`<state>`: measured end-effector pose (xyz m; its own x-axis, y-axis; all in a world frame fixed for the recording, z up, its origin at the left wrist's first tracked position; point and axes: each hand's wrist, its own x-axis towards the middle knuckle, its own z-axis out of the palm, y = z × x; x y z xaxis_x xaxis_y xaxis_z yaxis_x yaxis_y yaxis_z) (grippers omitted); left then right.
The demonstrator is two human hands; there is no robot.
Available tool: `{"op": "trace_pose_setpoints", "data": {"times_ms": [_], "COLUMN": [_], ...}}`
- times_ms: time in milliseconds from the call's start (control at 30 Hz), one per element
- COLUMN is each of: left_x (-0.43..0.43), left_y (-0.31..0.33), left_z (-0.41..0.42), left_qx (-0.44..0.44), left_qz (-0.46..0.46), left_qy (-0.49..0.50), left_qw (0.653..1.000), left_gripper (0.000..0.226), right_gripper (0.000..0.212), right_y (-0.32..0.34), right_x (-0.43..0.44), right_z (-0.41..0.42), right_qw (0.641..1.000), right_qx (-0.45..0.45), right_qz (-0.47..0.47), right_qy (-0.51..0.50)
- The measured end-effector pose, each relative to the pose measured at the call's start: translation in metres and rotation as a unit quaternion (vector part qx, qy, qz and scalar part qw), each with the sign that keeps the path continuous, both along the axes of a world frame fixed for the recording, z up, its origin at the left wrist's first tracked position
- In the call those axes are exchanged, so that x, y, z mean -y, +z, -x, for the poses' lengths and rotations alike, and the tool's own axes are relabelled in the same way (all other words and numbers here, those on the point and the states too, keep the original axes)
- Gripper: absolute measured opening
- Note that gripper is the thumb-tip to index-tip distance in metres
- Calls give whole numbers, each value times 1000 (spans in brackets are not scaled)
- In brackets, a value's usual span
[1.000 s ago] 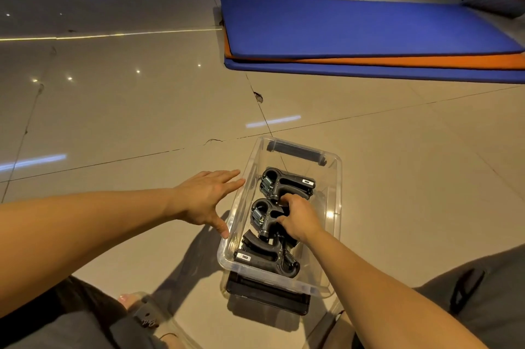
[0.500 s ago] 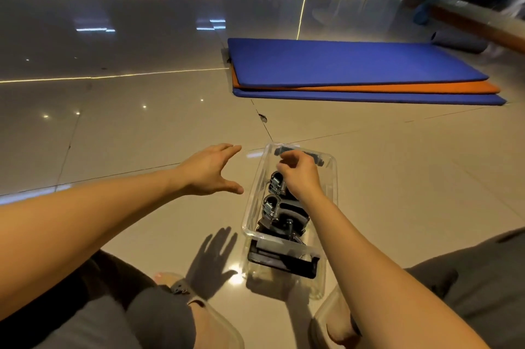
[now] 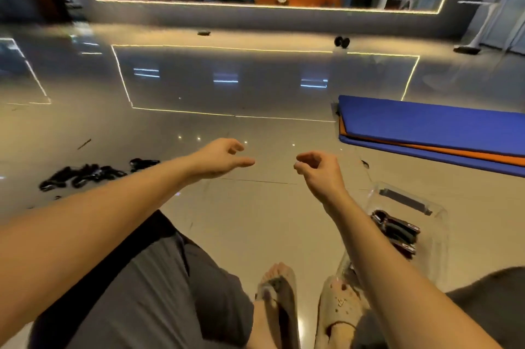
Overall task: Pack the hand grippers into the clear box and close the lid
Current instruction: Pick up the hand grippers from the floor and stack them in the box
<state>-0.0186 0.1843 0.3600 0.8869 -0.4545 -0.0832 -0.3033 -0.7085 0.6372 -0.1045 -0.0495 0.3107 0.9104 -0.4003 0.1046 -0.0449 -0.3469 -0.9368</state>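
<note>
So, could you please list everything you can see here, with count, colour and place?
clear box: one, transparent, on the floor at lower right
hand grippers in the box: several, count unclear, black, inside the clear box
loose hand grippers: a pile, count unclear, black, on the floor at left
mats: a stack, blue with an orange layer, on the floor at right
dumbbell: one, black, far across the floor
sandals: two, pale, bottom centre, on the person's feet
left hand: empty, fingers loosely curled, raised mid-frame
right hand: empty, fingers loosely curled, beside the left
</note>
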Motion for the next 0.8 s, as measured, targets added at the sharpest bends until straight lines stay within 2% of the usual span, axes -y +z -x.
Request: {"op": "trace_pose_setpoints", "data": {"times_ms": [167,400,667,800], "left_x": [-114,-275,-451,-519], "left_y": [35,64,20,-16], "left_z": [25,47,64,60], "left_qx": [20,21,-34,-69], "left_qz": [-47,-88,-69,-47], "left_qy": [57,151,306,374], "left_qw": [997,984,949,924], "left_gripper": [55,34,38,35], "right_gripper": [22,26,29,27], "right_y": [12,25,8,-19], "right_x": [-112,-263,-450,-521], "right_z": [-18,-57,-106,-128], "right_qw": [996,970,925,897], "right_qx": [2,1,-65,-80], "right_qz": [-20,36,53,101], "right_qy": [88,240,372,422]}}
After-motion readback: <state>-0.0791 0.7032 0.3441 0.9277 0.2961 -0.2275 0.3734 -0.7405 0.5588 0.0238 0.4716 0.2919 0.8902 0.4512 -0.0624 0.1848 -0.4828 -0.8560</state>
